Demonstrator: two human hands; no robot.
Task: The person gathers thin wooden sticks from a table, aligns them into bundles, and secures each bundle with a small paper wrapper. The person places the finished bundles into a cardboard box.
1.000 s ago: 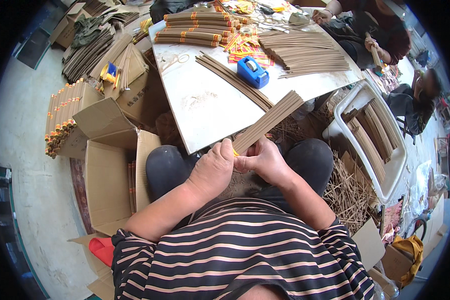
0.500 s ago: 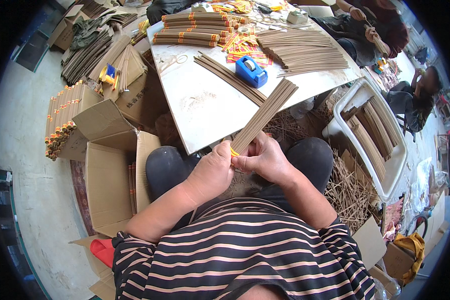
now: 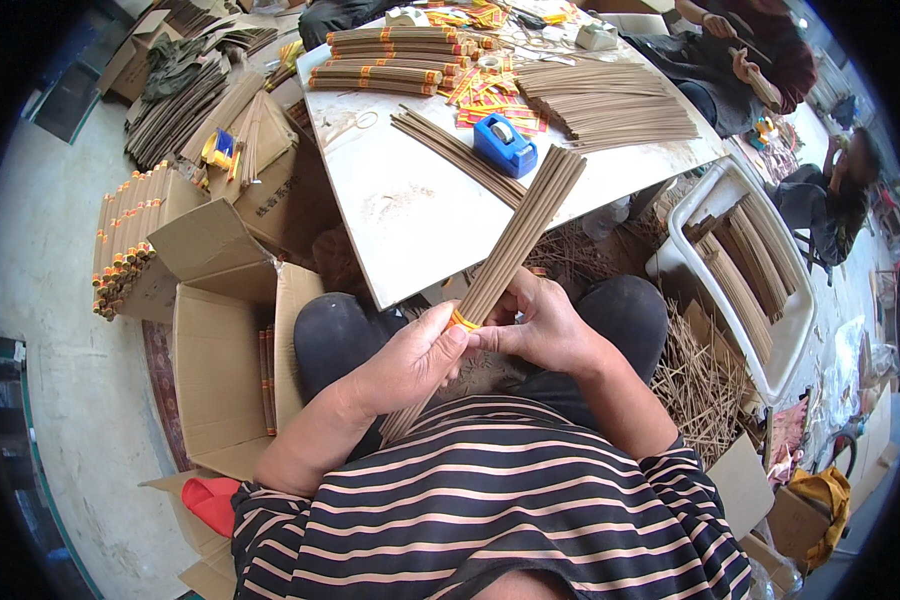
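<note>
A long bundle of thin brown sticks [image 3: 518, 240] slants from my lap up toward the white table [image 3: 410, 210]. My left hand [image 3: 410, 360] grips the bundle low down. An orange-yellow band [image 3: 462, 321] circles the sticks at my left fingertips. My right hand [image 3: 540, 325] pinches the bundle right beside that band. The bundle's lower end pokes out under my left hand. Its upper end fans slightly beside a blue tape dispenser [image 3: 504, 144].
Loose stick piles [image 3: 610, 105], banded bundles [image 3: 390, 60] and orange paper labels [image 3: 490, 90] lie on the table. Open cardboard boxes [image 3: 225, 350] stand at my left, stacked bundles [image 3: 120, 250] beyond. A white plastic chair [image 3: 760, 290] holds sticks at right. Other people sit at the far right.
The bundle's upper end has swung left and more upright, toward the tape dispenser. Both hands have stayed at the band, fingers shifting slightly.
</note>
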